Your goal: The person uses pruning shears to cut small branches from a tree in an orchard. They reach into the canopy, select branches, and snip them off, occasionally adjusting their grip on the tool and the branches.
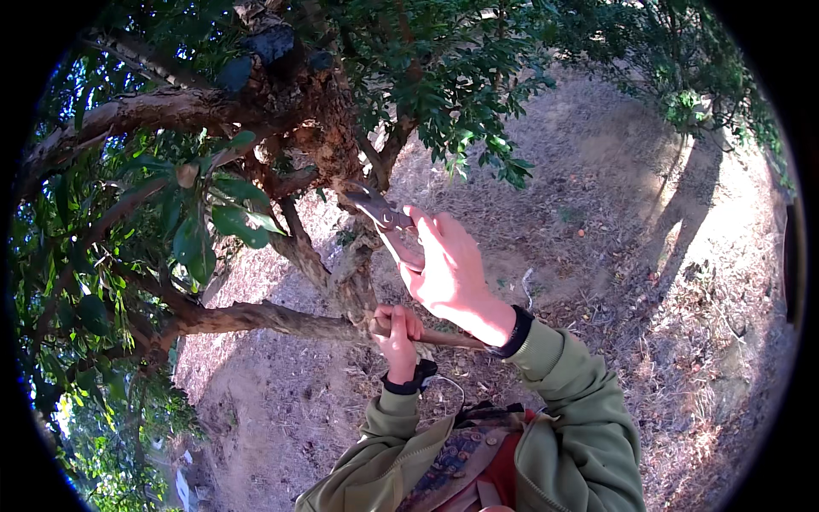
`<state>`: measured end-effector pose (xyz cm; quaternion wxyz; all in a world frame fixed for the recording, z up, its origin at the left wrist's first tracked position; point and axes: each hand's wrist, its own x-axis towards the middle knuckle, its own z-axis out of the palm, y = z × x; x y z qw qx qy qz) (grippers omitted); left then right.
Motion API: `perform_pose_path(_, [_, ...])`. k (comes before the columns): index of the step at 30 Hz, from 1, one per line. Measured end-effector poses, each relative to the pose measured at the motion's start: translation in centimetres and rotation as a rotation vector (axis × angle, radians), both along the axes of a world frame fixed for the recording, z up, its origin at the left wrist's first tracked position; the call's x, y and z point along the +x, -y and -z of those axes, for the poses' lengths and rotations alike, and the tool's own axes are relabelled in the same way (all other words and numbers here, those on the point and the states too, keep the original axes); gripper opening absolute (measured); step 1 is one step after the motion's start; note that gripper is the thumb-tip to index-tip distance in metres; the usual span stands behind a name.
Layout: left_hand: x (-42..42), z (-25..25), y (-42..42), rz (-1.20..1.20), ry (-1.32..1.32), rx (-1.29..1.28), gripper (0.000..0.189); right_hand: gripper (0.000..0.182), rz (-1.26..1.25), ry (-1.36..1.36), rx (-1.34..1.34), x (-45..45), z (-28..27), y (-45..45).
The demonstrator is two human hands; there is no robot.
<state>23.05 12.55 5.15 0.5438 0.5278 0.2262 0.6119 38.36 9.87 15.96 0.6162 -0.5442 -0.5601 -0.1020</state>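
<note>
My right hand point(448, 269) grips a pair of pruning shears point(387, 217), its handles running into my palm. The blades point up and left and overlap the rough brown tree trunk point(336, 137) in view; whether they touch the bark is unclear. Lower down, my left hand point(397, 336) is closed around a bare wooden stick point(451, 339). That stick extends right, passing behind my right wrist, so its far end is hidden. Just left of my left hand, a thick branch point(275, 318) meets a knotty lower stem point(355, 281).
A heavy limb point(147, 110) stretches left from the trunk. Broad green leaves point(240, 224) hang close by at left, with denser foliage point(461, 96) above. Dry, leaf-strewn ground point(576, 256) lies below. Another tree point(691, 96) stands at upper right. A white cable point(454, 382) loops near my left wrist.
</note>
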Motion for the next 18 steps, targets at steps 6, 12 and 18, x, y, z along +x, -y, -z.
perform_pose_path(6, [-1.2, 0.5, -1.3, 0.038, -0.013, 0.007, 0.016, 0.048, 0.127, -0.045, 0.067, 0.0, -1.7, -0.6])
perform_pose_path(12, [-2.3, 0.6, -2.6, 0.1, -0.006, 0.006, 0.015, 0.061, 0.104, 0.042, 0.016, -1.5, -0.4, 0.4])
perform_pose_path(18, [-3.0, 0.5, -3.2, 0.105, -0.016, -0.013, 0.017, 0.059, 0.229, -0.067, 0.046, -1.9, -1.0, -0.1])
